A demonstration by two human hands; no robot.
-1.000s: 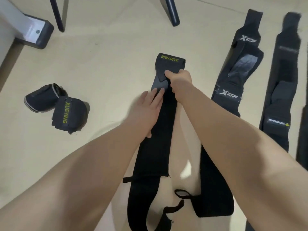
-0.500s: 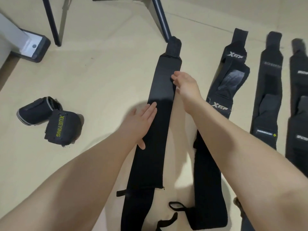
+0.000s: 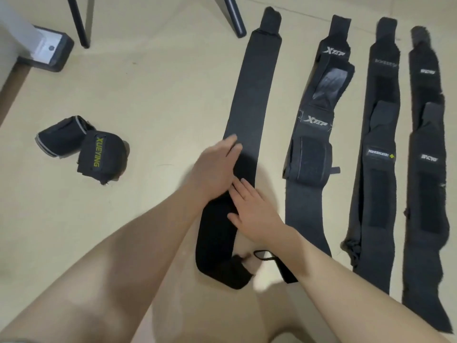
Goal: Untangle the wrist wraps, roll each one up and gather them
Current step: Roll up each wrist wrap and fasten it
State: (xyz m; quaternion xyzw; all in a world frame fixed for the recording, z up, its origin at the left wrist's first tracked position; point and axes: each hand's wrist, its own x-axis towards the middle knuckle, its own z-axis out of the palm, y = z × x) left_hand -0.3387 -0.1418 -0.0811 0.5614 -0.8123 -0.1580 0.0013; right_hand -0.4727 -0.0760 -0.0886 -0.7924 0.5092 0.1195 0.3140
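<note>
Pressing down flat, both hands rest on a long black wrap [image 3: 249, 100] that lies stretched out on the floor [image 3: 160, 95]. The left hand [image 3: 215, 167] has straight fingers laid on the wrap's left edge. The right hand [image 3: 252, 209] sits just below it, fingers spread and pointing up and left. Neither hand grips anything. Two rolled wraps [image 3: 81, 149] sit together well to the left. Three more flat wraps [image 3: 378, 144] lie side by side on the right.

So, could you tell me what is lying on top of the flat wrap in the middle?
Both hands rest flat on the middle wrap: left hand, right hand. The stretch beneath them is hidden.
</note>
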